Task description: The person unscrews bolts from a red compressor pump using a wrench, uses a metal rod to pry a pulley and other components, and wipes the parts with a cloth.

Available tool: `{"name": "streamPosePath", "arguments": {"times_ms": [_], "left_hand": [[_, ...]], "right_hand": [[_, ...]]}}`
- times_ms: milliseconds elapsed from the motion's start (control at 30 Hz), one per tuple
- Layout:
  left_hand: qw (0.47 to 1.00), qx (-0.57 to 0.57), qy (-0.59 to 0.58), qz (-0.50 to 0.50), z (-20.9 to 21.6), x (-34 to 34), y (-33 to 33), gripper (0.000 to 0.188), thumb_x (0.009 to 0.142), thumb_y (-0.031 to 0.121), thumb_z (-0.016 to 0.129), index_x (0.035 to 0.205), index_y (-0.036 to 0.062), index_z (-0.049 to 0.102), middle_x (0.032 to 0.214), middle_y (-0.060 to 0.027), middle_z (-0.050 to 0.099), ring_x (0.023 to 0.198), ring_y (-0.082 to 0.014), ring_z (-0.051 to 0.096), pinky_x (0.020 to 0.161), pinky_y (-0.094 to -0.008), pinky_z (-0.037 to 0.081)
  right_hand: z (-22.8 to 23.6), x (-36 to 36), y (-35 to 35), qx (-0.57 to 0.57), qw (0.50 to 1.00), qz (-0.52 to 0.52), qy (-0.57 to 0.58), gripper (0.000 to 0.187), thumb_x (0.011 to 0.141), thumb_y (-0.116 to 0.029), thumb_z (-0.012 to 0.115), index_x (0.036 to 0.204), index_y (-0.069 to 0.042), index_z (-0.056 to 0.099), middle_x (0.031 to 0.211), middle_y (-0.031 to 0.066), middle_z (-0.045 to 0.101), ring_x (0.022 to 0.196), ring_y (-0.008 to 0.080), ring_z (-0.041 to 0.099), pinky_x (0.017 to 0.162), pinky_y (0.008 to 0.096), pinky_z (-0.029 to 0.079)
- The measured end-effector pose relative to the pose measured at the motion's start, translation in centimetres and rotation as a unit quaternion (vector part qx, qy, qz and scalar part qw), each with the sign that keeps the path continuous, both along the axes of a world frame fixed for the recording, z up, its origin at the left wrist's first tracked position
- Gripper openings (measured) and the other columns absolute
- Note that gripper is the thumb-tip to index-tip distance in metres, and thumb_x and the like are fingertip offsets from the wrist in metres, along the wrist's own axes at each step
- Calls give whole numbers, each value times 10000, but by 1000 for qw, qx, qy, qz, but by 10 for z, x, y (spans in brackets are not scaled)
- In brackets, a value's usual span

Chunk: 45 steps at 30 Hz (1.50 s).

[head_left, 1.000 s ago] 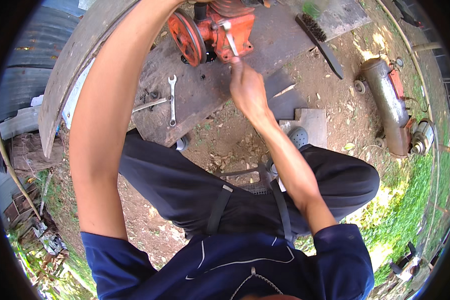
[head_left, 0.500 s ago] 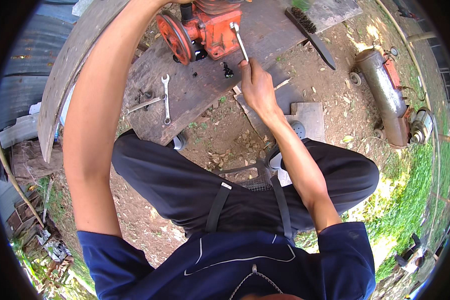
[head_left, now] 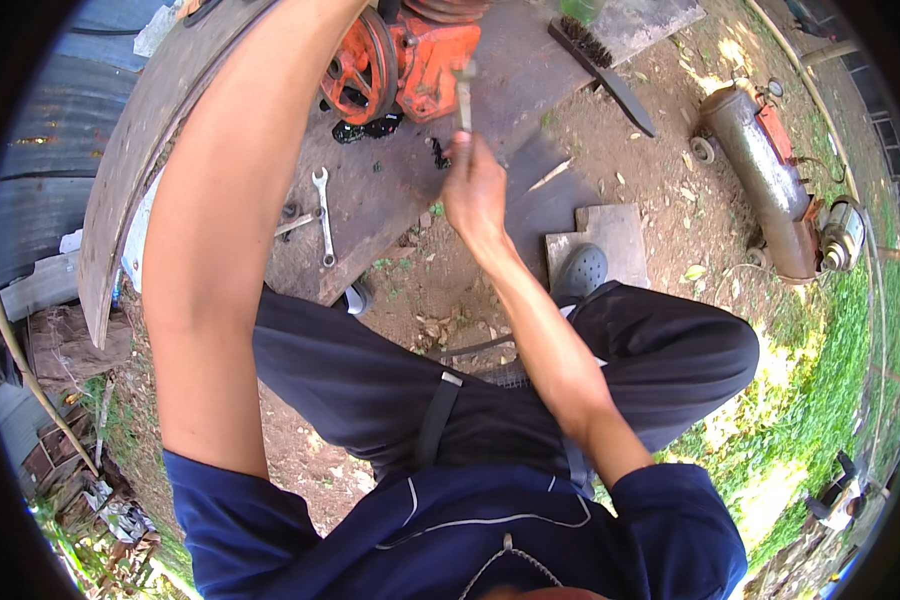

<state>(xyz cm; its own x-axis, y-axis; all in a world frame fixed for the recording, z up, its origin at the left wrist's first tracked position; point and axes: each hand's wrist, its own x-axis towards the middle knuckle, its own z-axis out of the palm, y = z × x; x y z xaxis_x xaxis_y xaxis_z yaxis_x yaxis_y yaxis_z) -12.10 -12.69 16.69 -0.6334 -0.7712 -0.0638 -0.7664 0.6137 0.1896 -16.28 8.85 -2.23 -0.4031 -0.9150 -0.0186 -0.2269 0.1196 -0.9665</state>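
Note:
An orange-red compressor pump (head_left: 435, 70) with a spoked pulley wheel (head_left: 358, 70) stands on the dark wooden bench. My right hand (head_left: 475, 190) is closed around a wrench (head_left: 464, 105), whose blurred upper end is at the right side of the pump's casing. Whether the wrench sits on a bolt I cannot tell. My left forearm (head_left: 240, 170) reaches up past the pulley, and the hand itself lies beyond the top edge. Below the pump rests a combination wrench (head_left: 325, 217), crossing a second wrench (head_left: 296, 224). Black oily patches (head_left: 365, 128) mark the wood under the pulley.
A wire brush (head_left: 615, 80) lies on the bench's right part, its handle over the edge. On the ground at right is a rusty compressor tank (head_left: 760, 180) with wheels and a motor (head_left: 843, 235). A curved wooden board (head_left: 120, 170) rises at left.
My right hand has swung left and slightly down with the wrench, which now stands more upright. My left hand has gone out of view at the top. The whole view has shifted slightly.

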Motion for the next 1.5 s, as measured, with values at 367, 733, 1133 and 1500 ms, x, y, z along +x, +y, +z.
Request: {"name": "streamPosePath", "arguments": {"times_ms": [367, 733, 1133, 1500], "left_hand": [[999, -1, -33, 4, 5, -10, -7, 989, 854, 797, 435, 1454, 11, 406, 1493, -384, 287, 1347, -475, 403, 1144, -480, 323], [1000, -19, -2, 0, -14, -4, -20, 1050, 849, 802, 435, 1506, -6, 312, 1499, -410, 247, 1396, -470, 340, 1177, -444, 281], [1000, -22, -3, -14, -11, 9, -17, 1050, 845, 789, 467, 1469, -48, 354, 1427, -393, 392, 1384, -456, 363, 1173, -449, 287], [999, -39, 18, 7, -13, 23, -6, 1067, 848, 759, 510, 1493, -64, 293, 1444, -400, 364, 1406, -478, 312, 1181, -458, 265]], "right_hand": [[5, 9, -22, -28, 999, 0, -28, 403, 1056, -313, 424, 927, 39, 572, 751, 282, 599, 767, 427, 602, 650, 509, 459], [-1, 9, -43, 21, 984, 85, 157, 481, 1067, -392, 398, 858, 4, 575, 613, 112, 571, 580, 249, 575, 561, 412, 448], [42, 0, -43, -48, 996, -34, -73, 417, 1043, -319, 444, 933, 49, 605, 815, 306, 640, 823, 449, 661, 731, 528, 471], [6, -9, -57, 21, 970, 190, 151, 505, 1018, -449, 486, 888, 3, 671, 753, 181, 673, 717, 290, 656, 695, 439, 490]]}}
